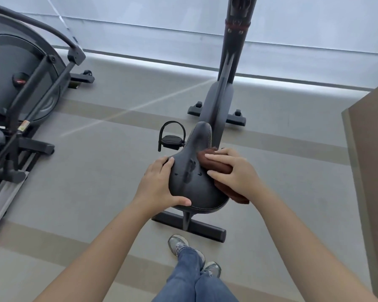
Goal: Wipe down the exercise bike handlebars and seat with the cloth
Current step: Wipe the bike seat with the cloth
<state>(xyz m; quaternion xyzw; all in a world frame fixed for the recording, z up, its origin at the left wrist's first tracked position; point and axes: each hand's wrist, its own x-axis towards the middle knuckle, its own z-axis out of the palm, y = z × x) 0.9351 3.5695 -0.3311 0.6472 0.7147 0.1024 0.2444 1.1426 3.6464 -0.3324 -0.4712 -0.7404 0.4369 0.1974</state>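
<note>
Bare forearms, no sleeves showing; blue jeans (pixel 196 284) and grey lace-up trainers (pixel 179 245).

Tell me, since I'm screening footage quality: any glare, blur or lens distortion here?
Head view: a soft sheen runs down the seat; a bright strip glows along the wall base; straight floor bands bow with wide-angle distortion; the left hand, right hand and cloth look fairly sharp.

The padded black bike seat (pixel 194 179) is being flanked by the left hand (pixel 156 184) and right hand (pixel 231 173), the folded brown cloth (pixel 214 164) being pressed beneath the right.
</note>
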